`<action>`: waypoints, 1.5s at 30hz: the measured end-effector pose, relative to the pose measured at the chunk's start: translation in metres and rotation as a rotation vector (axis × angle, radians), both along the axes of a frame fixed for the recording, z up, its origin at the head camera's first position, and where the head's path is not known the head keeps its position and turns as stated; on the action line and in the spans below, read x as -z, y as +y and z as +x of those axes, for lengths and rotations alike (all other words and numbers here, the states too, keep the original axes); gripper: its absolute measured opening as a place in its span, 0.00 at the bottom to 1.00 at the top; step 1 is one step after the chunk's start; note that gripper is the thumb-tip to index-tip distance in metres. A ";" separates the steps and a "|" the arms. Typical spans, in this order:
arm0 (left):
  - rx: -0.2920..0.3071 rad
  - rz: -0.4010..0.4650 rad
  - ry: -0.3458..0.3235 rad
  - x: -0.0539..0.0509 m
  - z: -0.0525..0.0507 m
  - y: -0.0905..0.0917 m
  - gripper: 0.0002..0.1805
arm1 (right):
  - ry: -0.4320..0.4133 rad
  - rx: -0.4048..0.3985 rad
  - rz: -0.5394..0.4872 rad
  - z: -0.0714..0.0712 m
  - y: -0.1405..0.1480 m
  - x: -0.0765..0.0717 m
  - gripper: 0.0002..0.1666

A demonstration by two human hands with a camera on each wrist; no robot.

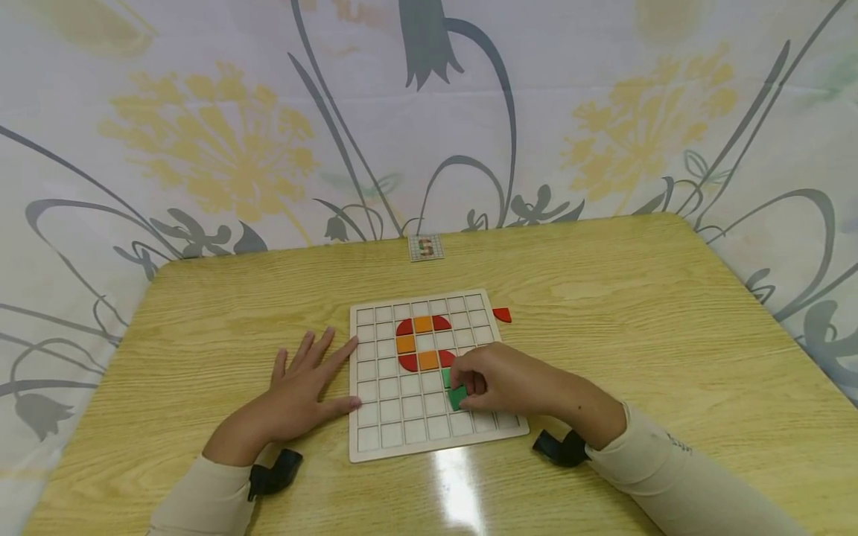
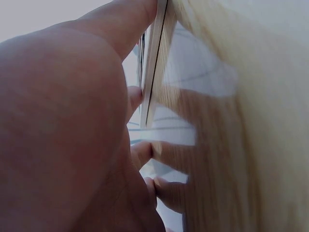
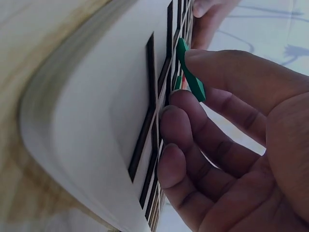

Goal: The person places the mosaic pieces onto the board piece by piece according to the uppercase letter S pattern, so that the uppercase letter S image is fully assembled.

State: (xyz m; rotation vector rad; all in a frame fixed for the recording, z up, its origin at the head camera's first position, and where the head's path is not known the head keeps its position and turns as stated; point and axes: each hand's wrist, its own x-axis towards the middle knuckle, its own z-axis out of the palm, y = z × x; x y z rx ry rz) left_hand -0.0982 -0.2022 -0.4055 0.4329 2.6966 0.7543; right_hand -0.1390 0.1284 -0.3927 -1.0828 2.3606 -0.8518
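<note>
A pale wooden grid board (image 1: 375, 439) lies on the table. My right hand (image 1: 512, 381) pinches a green tile (image 3: 194, 79) between thumb and fingers, tilted over the lower right cells. Just above it a lighter green tile (image 1: 447, 377) sits in a cell, partly hidden by the fingers. Orange squares (image 1: 423, 324) and red rounded-corner tiles (image 1: 405, 327) form a curve in the grid. My left hand (image 1: 299, 398) is spread flat beside the board, its thumb and index finger touching the left edge. The left wrist view shows the left palm (image 2: 63, 130) close up against the board's side.
One loose red tile (image 1: 502, 315) lies on the table by the board's upper right edge. A small card (image 1: 425, 248) with a coloured S on a grid stands at the back, near the floral cloth (image 1: 429, 119). The wooden table (image 1: 637, 298) extends around the board.
</note>
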 end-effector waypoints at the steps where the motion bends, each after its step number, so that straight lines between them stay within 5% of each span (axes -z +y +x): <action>1: 0.000 0.003 0.000 -0.001 0.000 0.000 0.47 | 0.001 0.000 0.002 0.000 0.000 0.000 0.06; 29: 0.003 0.002 0.000 -0.003 0.000 0.001 0.47 | 0.095 0.013 0.070 0.002 -0.003 -0.002 0.02; 45: 0.003 0.010 -0.008 -0.002 0.000 0.000 0.47 | 0.200 0.182 0.103 -0.018 0.027 -0.014 0.01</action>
